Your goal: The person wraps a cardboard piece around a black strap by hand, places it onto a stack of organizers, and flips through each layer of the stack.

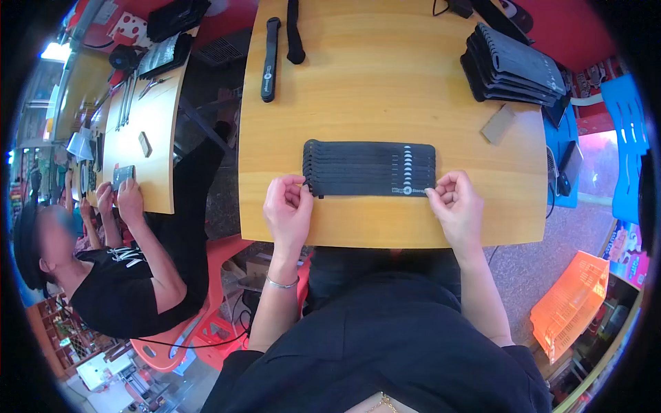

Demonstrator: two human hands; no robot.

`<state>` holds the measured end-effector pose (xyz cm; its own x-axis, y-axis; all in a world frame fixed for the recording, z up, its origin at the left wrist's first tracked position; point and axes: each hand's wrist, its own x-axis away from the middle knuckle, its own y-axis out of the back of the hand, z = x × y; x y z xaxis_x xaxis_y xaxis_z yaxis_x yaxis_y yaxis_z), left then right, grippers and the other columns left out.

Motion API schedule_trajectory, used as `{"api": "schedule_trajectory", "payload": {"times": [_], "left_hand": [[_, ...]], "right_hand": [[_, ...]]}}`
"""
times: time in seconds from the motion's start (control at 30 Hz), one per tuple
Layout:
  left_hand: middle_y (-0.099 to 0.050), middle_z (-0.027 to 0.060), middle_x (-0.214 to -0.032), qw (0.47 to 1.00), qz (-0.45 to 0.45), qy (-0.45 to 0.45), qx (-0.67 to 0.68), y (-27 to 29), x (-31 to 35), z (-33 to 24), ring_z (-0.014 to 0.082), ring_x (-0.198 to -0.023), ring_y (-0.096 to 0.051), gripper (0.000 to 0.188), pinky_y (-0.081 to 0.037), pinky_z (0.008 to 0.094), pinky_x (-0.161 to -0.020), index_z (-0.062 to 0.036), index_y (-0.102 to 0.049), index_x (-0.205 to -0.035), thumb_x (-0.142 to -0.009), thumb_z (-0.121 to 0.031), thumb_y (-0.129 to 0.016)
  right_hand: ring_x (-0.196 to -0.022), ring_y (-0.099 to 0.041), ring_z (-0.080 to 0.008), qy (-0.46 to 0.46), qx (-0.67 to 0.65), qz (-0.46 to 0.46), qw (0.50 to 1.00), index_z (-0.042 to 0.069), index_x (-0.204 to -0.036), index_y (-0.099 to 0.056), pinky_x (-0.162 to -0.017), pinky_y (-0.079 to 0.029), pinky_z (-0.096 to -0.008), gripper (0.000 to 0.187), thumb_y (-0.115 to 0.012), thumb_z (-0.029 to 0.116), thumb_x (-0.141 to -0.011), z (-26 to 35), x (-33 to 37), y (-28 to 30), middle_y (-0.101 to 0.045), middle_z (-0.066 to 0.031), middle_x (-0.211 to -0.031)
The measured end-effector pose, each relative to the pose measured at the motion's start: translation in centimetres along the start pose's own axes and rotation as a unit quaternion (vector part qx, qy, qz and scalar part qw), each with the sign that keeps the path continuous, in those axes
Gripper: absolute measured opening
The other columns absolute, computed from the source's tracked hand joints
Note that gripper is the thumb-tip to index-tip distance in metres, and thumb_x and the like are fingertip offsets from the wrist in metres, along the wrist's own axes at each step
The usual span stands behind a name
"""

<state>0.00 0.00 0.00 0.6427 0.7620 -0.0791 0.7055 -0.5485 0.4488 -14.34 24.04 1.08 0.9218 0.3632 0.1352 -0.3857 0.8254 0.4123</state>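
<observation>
In front of me on the wooden table lies a row of flat black straps (358, 165), overlapped like shingles, with pale printed marks lined up near their right ends. My left hand (288, 212) pinches the left end of the nearest strap (358, 188), where the folded ends stack up. At that strap's right end, the thumb and fingers of my right hand (457, 209) are closed on its corner. Both hands rest near the table's front edge.
Two loose black straps (270, 62) lie at the far left, and a thick pile of black straps (513, 65) at the far right. By that pile is a small brown piece (498, 124). A co-worker (117, 282) sits left; an orange basket (570, 303) stands right.
</observation>
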Motion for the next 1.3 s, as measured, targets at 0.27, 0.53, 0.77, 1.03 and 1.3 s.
{"api": "schedule_trajectory", "payload": {"times": [0.27,0.53,0.77,1.03,1.3], "left_hand": [[-0.054,0.0019,-0.076,1.000,0.001,-0.001,0.009,0.22,0.11,-0.02,0.0067,-0.060,-0.050,0.013,-0.043,0.0210,-0.055,-0.0011,-0.062,-0.094,-0.082,0.006,-0.063],[-0.055,0.0003,-0.076,1.000,-0.003,-0.030,-0.007,0.13,0.10,0.67,0.0055,-0.061,-0.051,0.013,-0.043,0.0197,-0.056,-0.0018,-0.063,-0.093,-0.082,0.006,-0.064],[-0.056,-0.0004,-0.076,0.999,-0.008,-0.048,-0.021,0.15,0.16,-0.07,0.0051,-0.063,-0.051,0.010,-0.043,0.0196,-0.058,-0.0018,-0.063,-0.091,-0.083,0.005,-0.064],[-0.056,0.0040,-0.078,0.997,-0.014,-0.069,-0.026,0.20,0.17,-0.22,0.0103,-0.062,-0.055,0.011,-0.047,0.0232,-0.057,-0.0010,-0.063,-0.088,-0.079,0.006,-0.065],[-0.059,0.0046,-0.079,0.998,0.000,-0.063,-0.009,0.66,0.09,0.28,0.0110,-0.064,-0.056,0.010,-0.048,0.0245,-0.059,-0.0005,-0.063,-0.089,-0.080,0.004,-0.066]], "right_hand": [[-0.060,-0.057,-0.0067,0.007,-0.022,-0.020,1.000,0.002,-0.105,-0.052,-0.057,-0.048,-0.0229,0.032,-0.073,0.002,-0.081,0.99,0.20,-0.13,-0.060,-0.0027,-0.072],[-0.057,-0.056,-0.0072,0.015,-0.029,-0.024,0.999,0.002,-0.108,-0.050,-0.055,-0.046,-0.0231,0.036,-0.073,0.002,-0.080,0.60,0.16,0.01,-0.057,-0.0022,-0.070],[-0.056,-0.056,-0.0073,0.013,-0.036,-0.014,0.999,0.003,-0.108,-0.050,-0.052,-0.046,-0.0237,0.036,-0.073,0.002,-0.080,0.97,-0.08,0.40,-0.055,-0.0022,-0.070],[-0.055,-0.055,-0.0060,0.004,-0.050,0.029,0.998,0.003,-0.109,-0.049,-0.049,-0.045,-0.0220,0.035,-0.071,0.000,-0.082,0.60,-0.37,0.55,-0.054,-0.0014,-0.071],[-0.054,-0.058,-0.0088,0.031,-0.076,0.005,0.997,0.002,-0.115,-0.047,-0.049,-0.047,-0.0245,0.043,-0.073,0.001,-0.081,0.28,-0.14,0.37,-0.056,-0.0030,-0.070]]}}
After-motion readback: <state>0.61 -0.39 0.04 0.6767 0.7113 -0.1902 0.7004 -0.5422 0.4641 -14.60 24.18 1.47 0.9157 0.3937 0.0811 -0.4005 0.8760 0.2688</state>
